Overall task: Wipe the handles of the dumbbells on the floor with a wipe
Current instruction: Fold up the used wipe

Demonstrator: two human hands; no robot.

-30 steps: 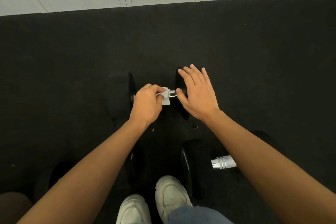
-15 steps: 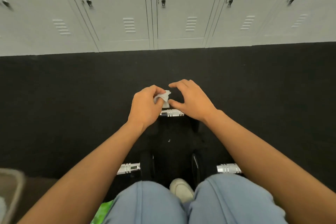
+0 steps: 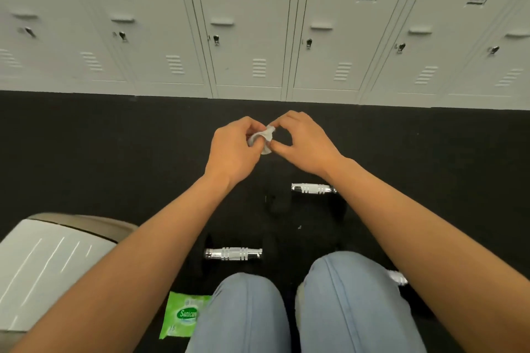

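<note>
both hands have lifted off the far dumbbell since 1.0 s ago, when the left was rubbing the wipe on its handle and the right lay flat on the end weight. camera has tipped up as well, so more locker front shows.

left grip (image 3: 232, 146): fingers curled round the crumpled white wipe (image 3: 265, 137), held in the air above the floor (image 3: 86, 152). right grip (image 3: 307, 143): thumb and forefinger pinch the wipe's right edge, other fingers curled. the two hands meet at the wipe, which touches no dumbbell.

far handle (image 3: 312, 188): chrome, ringed, lying on the floor just below the right wrist, its right end hidden by the forearm. near left handle (image 3: 233, 253): chrome, fully in view, between the left forearm and the knees (image 3: 243, 315). third handle (image 3: 397, 276): only a short chrome stub shows, between the right knee and the right forearm. end weights are black on black carpet and hard to make out.

writing: green wipes packet (image 3: 183, 315) on the floor beside the left knee reads "sanicare"; a number near its lower corner looks like "15", not certain. lockers (image 3: 249, 31) carry small dark-striped label plates, text too small to read.

other: white container with tan rim (image 3: 43, 261) at lower left, blurred. knees in light blue jeans.
</note>
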